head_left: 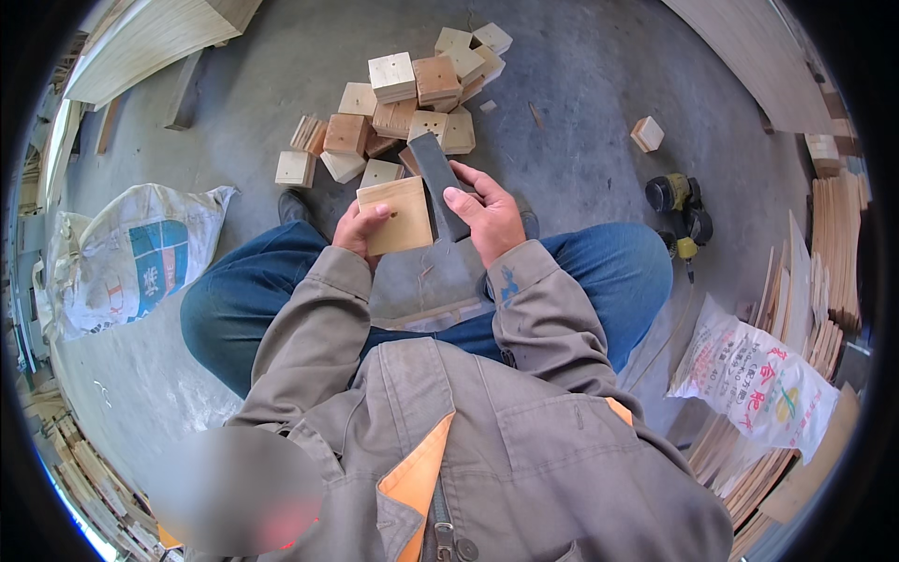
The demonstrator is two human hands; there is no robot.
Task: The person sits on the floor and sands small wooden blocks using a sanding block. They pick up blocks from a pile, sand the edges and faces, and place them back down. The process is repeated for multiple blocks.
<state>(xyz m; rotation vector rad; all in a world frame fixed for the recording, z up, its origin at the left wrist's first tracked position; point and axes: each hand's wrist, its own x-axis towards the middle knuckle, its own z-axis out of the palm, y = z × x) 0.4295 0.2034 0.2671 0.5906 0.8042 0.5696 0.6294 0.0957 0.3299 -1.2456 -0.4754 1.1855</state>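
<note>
My left hand (pixel 361 228) is closed round the near left side of a square light-wood block (pixel 403 212), its thumb lying on the face beside a small dark hole. In my right hand (pixel 487 212) is a long flat dark grey sanding block (pixel 436 178), gripped between thumb and fingers and tilted along the wooden block's right edge. The two sit very close; whether they touch, I cannot tell. Just beyond my hands a heap of wooden blocks (pixel 346 134) lies on the floor, some pale, some reddish, several with small holes.
A lone wooden block (pixel 647 134) and a yellow-and-black power tool (pixel 670 194) lie on the concrete floor to the right. White printed sacks lie at left (pixel 140 253) and right (pixel 758 384). Stacked wood strips (pixel 835 244) line the right side; pale boards (pixel 154 47) stand far left.
</note>
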